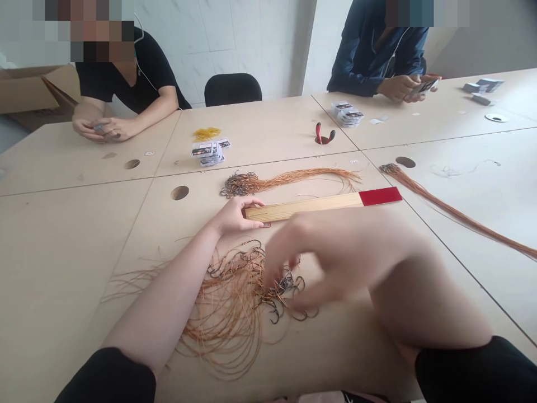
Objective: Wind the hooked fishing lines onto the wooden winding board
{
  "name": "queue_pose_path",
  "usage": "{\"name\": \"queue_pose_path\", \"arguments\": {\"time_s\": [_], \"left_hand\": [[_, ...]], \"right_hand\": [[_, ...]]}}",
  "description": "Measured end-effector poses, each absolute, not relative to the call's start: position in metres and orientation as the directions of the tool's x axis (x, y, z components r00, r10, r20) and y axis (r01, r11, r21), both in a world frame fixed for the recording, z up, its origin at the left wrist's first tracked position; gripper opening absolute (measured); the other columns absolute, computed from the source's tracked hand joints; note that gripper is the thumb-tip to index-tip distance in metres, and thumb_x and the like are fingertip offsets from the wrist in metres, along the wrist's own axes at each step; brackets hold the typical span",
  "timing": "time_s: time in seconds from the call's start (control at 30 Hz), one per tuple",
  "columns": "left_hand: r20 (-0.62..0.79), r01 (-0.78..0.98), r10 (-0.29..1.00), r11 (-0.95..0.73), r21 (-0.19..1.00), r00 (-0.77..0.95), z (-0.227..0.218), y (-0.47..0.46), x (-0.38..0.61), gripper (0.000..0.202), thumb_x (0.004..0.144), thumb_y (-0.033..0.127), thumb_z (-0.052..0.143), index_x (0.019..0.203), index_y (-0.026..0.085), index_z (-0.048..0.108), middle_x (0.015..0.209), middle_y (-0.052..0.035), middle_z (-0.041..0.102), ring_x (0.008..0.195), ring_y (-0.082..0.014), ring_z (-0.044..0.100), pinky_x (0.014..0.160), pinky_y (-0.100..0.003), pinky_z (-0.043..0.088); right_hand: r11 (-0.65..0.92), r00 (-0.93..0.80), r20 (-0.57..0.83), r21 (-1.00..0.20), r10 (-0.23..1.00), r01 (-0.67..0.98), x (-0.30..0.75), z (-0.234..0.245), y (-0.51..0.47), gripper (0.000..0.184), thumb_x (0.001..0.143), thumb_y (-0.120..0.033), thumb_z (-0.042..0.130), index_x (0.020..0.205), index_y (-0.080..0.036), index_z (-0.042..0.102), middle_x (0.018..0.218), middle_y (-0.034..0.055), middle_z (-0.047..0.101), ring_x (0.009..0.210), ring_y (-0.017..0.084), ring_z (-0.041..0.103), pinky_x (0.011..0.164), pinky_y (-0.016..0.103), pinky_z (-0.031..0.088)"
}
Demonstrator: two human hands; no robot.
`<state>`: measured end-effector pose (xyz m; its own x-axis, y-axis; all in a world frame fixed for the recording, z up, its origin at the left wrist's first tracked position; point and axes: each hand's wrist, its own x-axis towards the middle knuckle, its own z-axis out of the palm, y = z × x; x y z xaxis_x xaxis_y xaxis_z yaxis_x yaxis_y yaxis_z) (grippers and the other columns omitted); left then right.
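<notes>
My left hand [232, 217] grips the left end of a flat wooden strip [289, 209], thumb on the near side and fingers on the far side. The strip's right end carries a red patch [381, 196]. My right hand [319, 260], blurred by motion, reaches with fingers down over a loose pile of dark fish hooks [274, 310]. Whether its fingers hold a hook is unclear. Orange-brown lines [226, 336] spread from these hooks toward the left and near side, partly under my left forearm.
Beyond the strip lies another bundle of lined hooks [241, 183]; a third bundle [453, 208] lies right. Farther back are stacked small packs [208, 154], yellow bits [207, 134], red-handled pliers [323, 137] in a table hole and more packs [347, 113]. Two people sit opposite, handling small items.
</notes>
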<state>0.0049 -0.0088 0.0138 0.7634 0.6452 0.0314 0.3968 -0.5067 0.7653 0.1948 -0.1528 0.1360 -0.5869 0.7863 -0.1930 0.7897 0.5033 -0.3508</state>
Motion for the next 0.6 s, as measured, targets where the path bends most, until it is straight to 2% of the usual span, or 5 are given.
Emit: {"name": "queue_pose_path", "arguments": {"time_s": [0.13,0.23,0.37,0.47,0.6], "left_hand": [[0.034,0.414,0.642,-0.533,0.738,0.766,0.015,-0.008,0.005,0.049,0.061,0.030,0.070,0.107,0.017,0.062,0.100,-0.0047,0.065,0.085,-0.0192,0.060,0.072,-0.028,0.048],[0.042,0.429,0.636,-0.565,0.705,0.770,0.015,-0.005,0.005,0.044,0.061,0.026,0.067,0.105,0.018,0.063,0.102,-0.0045,0.065,0.089,-0.0202,0.059,0.075,-0.029,0.047],[0.030,0.433,0.641,-0.551,0.713,0.767,0.013,-0.004,0.005,0.043,0.062,0.027,0.067,0.104,0.019,0.063,0.101,-0.0042,0.064,0.088,-0.0198,0.059,0.075,-0.030,0.048],[0.004,0.452,0.666,-0.511,0.731,0.746,0.012,-0.006,0.006,0.048,0.059,0.030,0.072,0.104,0.019,0.062,0.097,-0.0037,0.064,0.085,-0.0194,0.060,0.073,-0.030,0.049],[0.019,0.438,0.677,-0.498,0.748,0.736,0.017,-0.012,0.008,0.049,0.059,0.035,0.074,0.104,0.019,0.061,0.101,-0.0035,0.063,0.088,-0.0190,0.059,0.075,-0.029,0.049]], "right_hand": [[0.251,-0.263,-0.246,-0.080,0.933,0.965,0.154,0.105,-0.131,0.032,0.077,-0.032,0.065,0.101,-0.010,0.065,0.093,0.0136,0.066,0.089,0.024,0.063,0.071,0.031,0.050],[0.342,-0.400,-0.301,-0.226,0.866,0.912,0.136,0.078,-0.120,0.034,0.082,-0.043,0.059,0.099,-0.014,0.064,0.093,0.0103,0.066,0.082,0.022,0.064,0.068,0.031,0.050],[0.445,-0.464,-0.128,-0.152,0.877,0.883,0.128,0.062,-0.121,0.029,0.085,-0.034,0.056,0.103,-0.011,0.061,0.101,0.0131,0.063,0.093,0.022,0.061,0.074,0.030,0.050],[0.581,-0.586,-0.108,-0.078,0.803,0.810,0.122,0.061,-0.127,0.021,0.087,-0.021,0.049,0.099,-0.012,0.062,0.104,0.0133,0.062,0.096,0.024,0.059,0.077,0.034,0.050],[0.676,-0.676,0.022,-0.075,0.736,0.733,0.110,0.058,-0.139,0.031,0.087,-0.015,0.042,0.114,-0.009,0.056,0.120,0.0158,0.054,0.108,0.025,0.052,0.086,0.041,0.048]]}}
